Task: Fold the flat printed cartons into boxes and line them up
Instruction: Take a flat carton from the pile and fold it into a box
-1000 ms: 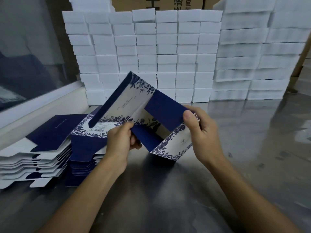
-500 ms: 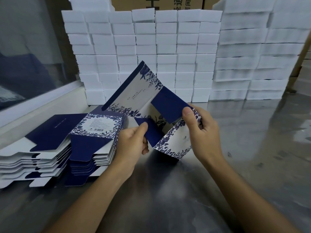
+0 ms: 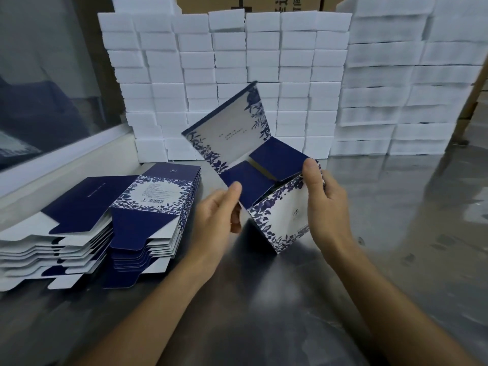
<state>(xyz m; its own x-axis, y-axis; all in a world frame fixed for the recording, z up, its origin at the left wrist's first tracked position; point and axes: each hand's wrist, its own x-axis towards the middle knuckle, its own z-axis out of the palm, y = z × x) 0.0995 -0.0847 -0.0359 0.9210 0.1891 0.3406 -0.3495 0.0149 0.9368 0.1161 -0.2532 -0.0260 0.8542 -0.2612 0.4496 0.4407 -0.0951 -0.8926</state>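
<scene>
carton (image 3: 280, 220) between hands | left (image 3: 219, 212) pinches flap | right (image 3: 326, 204) grips (lid up)

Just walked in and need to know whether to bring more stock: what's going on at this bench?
A person is folding one printed carton into a box over the steel table. The left hand pinches a navy end flap; the right hand holds the far side, thumb on the other flap. The lid panel stands open. Two stacks of flat cartons wait on the left, white blocks stacked behind.
</scene>
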